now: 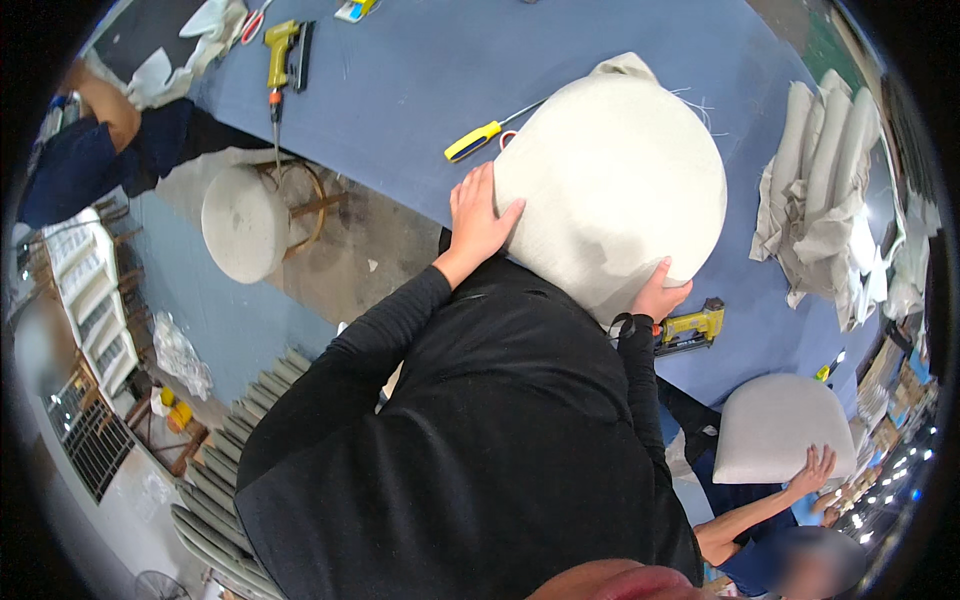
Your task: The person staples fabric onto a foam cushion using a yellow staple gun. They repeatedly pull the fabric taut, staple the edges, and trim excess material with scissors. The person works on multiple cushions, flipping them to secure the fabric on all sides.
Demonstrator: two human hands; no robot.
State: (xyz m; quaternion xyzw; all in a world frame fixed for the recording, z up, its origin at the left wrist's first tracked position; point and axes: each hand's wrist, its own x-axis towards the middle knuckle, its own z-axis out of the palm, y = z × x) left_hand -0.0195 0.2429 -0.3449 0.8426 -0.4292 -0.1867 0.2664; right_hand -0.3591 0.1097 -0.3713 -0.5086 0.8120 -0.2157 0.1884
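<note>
A rounded, cream fabric-covered seat cushion (620, 180) lies at the front edge of the blue worktable, tilted toward my body. My left hand (482, 222) grips its left edge, thumb on top and fingers along the side. Near the bottom right edge, my right hand (661, 292) holds the cushion with the thumb over the rim; its other fingers are partly hidden. A screwdriver with a yellow and blue handle (472, 142) points under the cushion. Close by my right hand rests a yellow staple gun (692, 327).
Another staple gun (283, 50) lies at the table's far left, above a round stool (246, 222). Folded grey fabric covers (822, 190) are piled at right. A co-worker handles a grey seat cushion (784, 430) at lower right; another person's arm (105, 110) shows at left.
</note>
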